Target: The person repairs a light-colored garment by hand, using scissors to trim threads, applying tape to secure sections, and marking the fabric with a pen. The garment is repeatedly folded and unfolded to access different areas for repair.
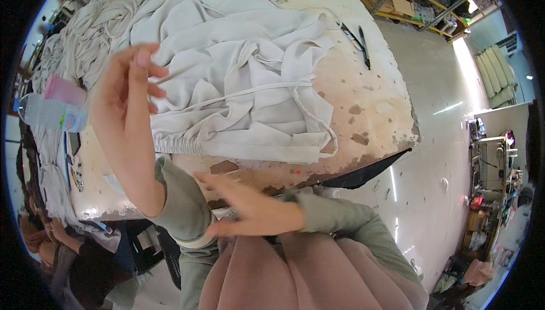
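Observation:
My left hand [126, 86] is raised over the left part of the table, its fingers loosely curled and apart, with nothing visible in them. My right hand [250, 205] reaches across to my left sleeve [181, 196], fingers stretched out and a little blurred; its thumb is close to the cuff, and I cannot tell if it touches. In front of both hands lies a pale grey garment [267, 114], rumpled, with a gathered band along its near edge and a long thin strip across it.
More grey cloth [108, 20] is heaped at the far left. A pink container [65, 90] and a clear plastic jug [54, 114] are at the left. A black pen-like tool [364, 49] lies on the worn table [374, 105]. Another person [85, 264] sits lower left; shelving [409, 0] stands far right.

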The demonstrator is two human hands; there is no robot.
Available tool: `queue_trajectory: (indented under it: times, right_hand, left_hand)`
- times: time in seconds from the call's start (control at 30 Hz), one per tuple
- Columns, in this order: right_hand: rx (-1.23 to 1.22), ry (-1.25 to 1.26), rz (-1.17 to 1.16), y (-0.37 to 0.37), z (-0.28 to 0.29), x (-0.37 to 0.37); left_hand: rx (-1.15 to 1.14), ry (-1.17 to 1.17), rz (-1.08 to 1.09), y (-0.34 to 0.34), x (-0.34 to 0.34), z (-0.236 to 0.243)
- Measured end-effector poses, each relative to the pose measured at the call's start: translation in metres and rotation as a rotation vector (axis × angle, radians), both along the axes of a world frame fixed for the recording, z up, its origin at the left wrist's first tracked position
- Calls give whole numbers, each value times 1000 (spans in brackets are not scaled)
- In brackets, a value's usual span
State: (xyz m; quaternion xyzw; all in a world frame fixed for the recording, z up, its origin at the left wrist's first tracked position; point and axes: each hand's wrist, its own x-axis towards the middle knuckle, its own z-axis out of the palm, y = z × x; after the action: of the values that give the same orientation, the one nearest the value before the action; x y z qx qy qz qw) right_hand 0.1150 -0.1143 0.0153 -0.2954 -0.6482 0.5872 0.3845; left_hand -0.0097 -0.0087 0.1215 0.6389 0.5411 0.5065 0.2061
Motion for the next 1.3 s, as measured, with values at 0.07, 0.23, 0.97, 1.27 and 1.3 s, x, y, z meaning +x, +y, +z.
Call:
queue_trajectory:
  times: [0.07,0.23,0.97,1.27,1.3]
  right_hand:
    - [115,66,-40,-6,-16,-33]
    - [-136,124,37,-15,-21,-40]
    - [-303,560,-288,29,-26,53]
    - [-52,-66,-449,35,-24,66]
    - [-233,49,-419,34,-27,63]
  left_hand:
    - [99,74,4,7,16,7]
    - [113,200,-68,0,36,3]
    - [-418,-82,-831,-94,1,-103]
    - [-494,-195,-843,-100,6,-109]
    - [-411,-157,-828,-99,11,-112]
